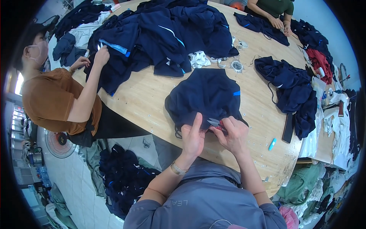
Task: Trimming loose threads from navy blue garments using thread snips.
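Observation:
A dark navy garment [204, 89] with a small bright blue tab on its right side lies on the wooden table in front of me. My left hand [192, 135] grips its near edge, thumb on top and fingers underneath. In my right hand [232, 131] is a small pair of thread snips [215, 122] with red handles. Their pointed blades face left, spread slightly apart, close to the garment's edge beside my left thumb. The fingers of both hands are partly hidden by cloth and by each other.
A big heap of navy garments [152, 34] covers the table's far left. More navy clothing [289, 84] lies to the right, near a light blue marker [272, 144]. A co-worker in brown [57, 95] stands left; another person [272, 11] works across the table. Navy cloth [124, 175] is piled below.

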`<action>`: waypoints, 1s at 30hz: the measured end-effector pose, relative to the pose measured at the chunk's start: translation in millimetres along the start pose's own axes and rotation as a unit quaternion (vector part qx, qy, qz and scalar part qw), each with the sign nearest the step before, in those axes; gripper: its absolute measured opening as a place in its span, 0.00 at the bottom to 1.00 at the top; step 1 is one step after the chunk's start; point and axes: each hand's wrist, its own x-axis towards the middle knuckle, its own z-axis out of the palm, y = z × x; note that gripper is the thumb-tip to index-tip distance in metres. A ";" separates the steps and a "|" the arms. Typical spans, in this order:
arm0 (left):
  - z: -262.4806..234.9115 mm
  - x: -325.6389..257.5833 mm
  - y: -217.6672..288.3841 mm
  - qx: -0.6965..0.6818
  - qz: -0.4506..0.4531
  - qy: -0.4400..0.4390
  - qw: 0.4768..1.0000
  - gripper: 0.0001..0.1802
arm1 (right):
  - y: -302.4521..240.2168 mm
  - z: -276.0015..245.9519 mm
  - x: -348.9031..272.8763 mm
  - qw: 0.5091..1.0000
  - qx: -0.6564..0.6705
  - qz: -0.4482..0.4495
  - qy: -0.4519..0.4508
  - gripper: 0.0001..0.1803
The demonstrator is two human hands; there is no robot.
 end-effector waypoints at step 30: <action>14.7 -2.7 8.2 0.024 0.009 0.029 0.999 0.07 | 6.8 -3.6 -2.9 1.000 0.015 0.026 -0.006 0.16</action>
